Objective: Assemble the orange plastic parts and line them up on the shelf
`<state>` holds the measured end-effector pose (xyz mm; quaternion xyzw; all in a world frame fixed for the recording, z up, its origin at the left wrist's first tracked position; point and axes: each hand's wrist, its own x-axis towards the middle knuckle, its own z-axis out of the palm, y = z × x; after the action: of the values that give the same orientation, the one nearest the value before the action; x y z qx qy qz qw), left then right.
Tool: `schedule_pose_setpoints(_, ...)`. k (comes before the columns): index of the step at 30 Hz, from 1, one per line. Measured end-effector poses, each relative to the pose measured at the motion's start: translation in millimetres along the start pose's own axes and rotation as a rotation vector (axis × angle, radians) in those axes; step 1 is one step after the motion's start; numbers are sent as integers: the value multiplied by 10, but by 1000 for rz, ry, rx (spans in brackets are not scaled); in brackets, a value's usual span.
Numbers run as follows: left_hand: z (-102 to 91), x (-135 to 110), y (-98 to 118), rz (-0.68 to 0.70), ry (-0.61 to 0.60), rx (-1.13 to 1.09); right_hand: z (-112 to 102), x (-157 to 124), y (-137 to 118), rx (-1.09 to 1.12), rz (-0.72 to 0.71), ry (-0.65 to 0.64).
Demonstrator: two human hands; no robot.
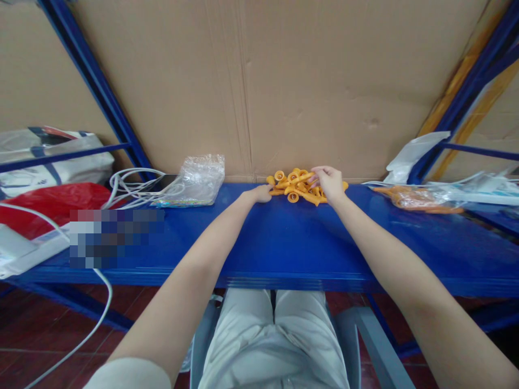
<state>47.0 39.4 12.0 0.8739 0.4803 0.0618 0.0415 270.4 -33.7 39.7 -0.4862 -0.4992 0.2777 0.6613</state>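
A heap of orange plastic pipe-shaped pieces (299, 189), with thin stems and round hollow cups, lies at the back of the blue table. At its left edge, my left hand (261, 194) has its fingers curled closed around the end of one piece. My right hand (329, 181), at the right side of the heap, pinches the stem of another orange piece (305, 177) between thumb and fingers, raised slightly above the others. Part of the heap behind the right hand is hidden.
The blue table (292, 243) backs onto a cardboard wall (284, 86). To the left are a bubble-wrap bag (200, 181), coiled white cables (125, 186) and a red bag (57, 202). On the right lies a clear packet with orange parts (417, 199). Blue posts (95, 81) flank the table.
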Motion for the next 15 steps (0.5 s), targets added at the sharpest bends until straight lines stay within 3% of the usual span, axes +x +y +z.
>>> schedule_pose_setpoints(4, -57, -11, 119, -65, -104, -32, -35, -62, -92, 53, 139, 91)
schedule_pose_setpoints(10, 14, 111, 317, -122, -49, 15, -82, -114, -169, 124, 345, 67)
schedule_pose_setpoints(15, 108, 105, 396, -202, -4, -21, -249, 35, -156, 385, 424, 299)
